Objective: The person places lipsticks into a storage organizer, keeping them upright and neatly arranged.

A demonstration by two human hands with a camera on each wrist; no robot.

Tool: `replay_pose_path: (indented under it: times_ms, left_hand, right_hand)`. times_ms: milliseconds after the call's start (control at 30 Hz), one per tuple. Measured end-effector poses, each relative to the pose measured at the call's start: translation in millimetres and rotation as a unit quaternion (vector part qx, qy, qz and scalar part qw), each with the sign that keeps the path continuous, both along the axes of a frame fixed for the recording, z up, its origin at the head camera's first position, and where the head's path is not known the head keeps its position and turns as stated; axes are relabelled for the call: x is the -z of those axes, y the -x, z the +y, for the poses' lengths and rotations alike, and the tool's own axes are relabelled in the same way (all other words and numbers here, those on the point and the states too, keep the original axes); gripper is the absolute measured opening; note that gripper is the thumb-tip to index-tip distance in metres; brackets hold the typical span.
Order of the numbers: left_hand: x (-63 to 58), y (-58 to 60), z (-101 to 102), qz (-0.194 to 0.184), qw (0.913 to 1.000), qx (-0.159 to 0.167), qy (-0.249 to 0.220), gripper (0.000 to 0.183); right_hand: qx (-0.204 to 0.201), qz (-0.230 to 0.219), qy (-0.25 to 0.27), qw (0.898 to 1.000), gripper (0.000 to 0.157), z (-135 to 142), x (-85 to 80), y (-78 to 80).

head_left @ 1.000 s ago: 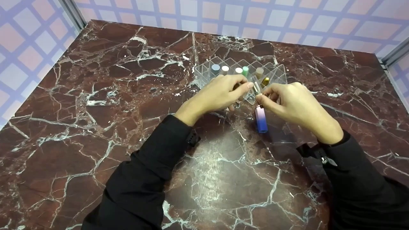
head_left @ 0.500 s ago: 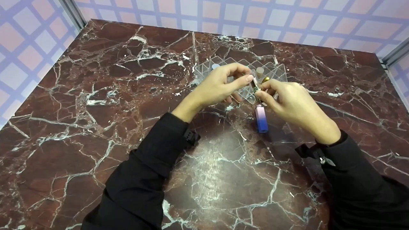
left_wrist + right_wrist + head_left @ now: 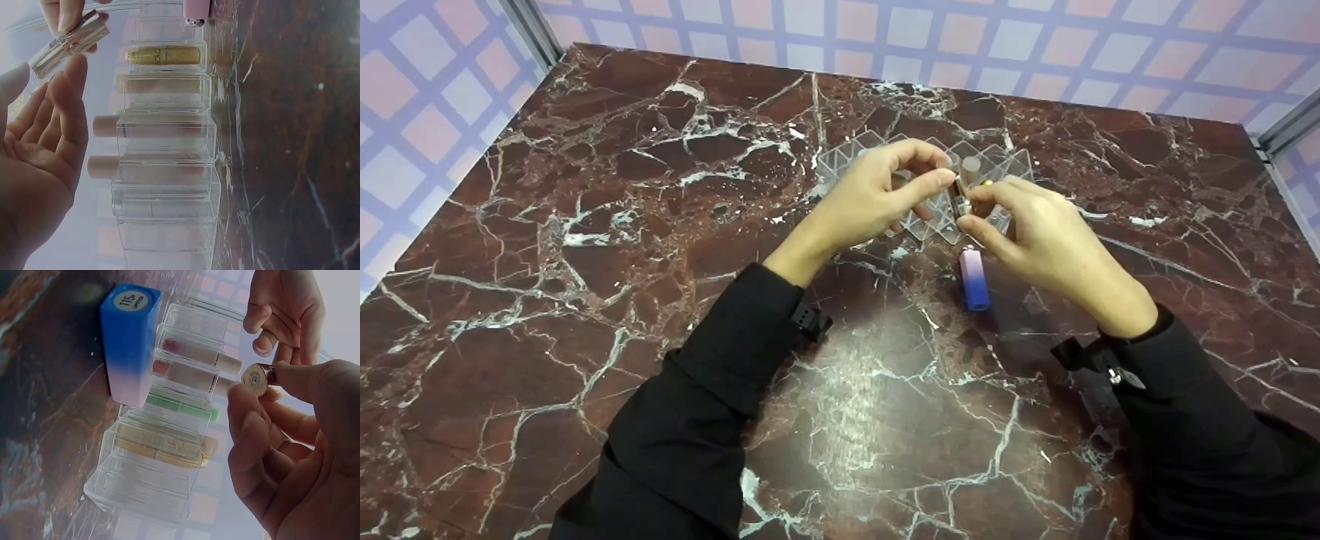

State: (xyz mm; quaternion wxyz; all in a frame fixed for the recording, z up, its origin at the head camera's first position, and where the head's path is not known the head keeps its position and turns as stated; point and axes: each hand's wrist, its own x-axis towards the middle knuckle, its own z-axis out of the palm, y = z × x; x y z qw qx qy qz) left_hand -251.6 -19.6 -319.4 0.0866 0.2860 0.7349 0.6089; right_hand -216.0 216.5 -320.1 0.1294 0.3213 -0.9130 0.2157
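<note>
A shiny gold-silver lipstick tube is held between both hands above the front of a clear organizer. My right hand pinches its lower end between thumb and index finger. The thumb and a fingertip of my left hand are at its upper end; the left wrist view shows that lipstick tube tilted, the fingers partly hiding it. A round label shows on its base in the right wrist view. Close below the right fingers, a pink-to-blue lipstick stands upright on the table.
The organizer's diamond-shaped slots hold several lipsticks, among them a gold lipstick, a green tube and pale-capped tubes. The marbled dark red table runs back to a checked wall.
My left hand has shifted slightly up and back, now covering more of the organizer. The lipstick tube has turned between my fingers. The pink-to-blue lipstick stays put.
</note>
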Motion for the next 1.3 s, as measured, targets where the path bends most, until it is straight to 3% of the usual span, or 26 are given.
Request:
replay_pose_path:
  times_ms: [367,600,767,1033,1300]
  left_hand:
    - [-0.1,-0.1,-2.2,0.013,0.9995,-0.024,-0.018,0.023]
    - [-1.0,0.5,-2.2,0.006,0.9994,-0.02,-0.029,0.037]
    - [0.4,1.4,-3.0,0.023,0.9995,-0.01,-0.021,0.038]
    - [-0.1,2.0,-3.2,-0.004,0.9997,-0.002,-0.023,0.042]
    - [2.6,1.4,-3.4,0.029,0.9992,0.002,-0.028,0.044]
  right_hand:
    - [-0.001,-0.015,0.004,1.0,0.03,-0.9,-0.2,0.8]
    - [-0.005,0.001,0.001,1.0,0.024,-2.7,0.8,0.4]
    - [-0.004,0.004,0.003,1.0,0.022,-3.1,1.5,-0.2]
    - [-0.022,0.015,0.006,1.0,0.023,-2.5,3.6,0.6]
    - [-0.027,0.003,0.007,1.0,0.025,-3.8,3.6,-1.3]
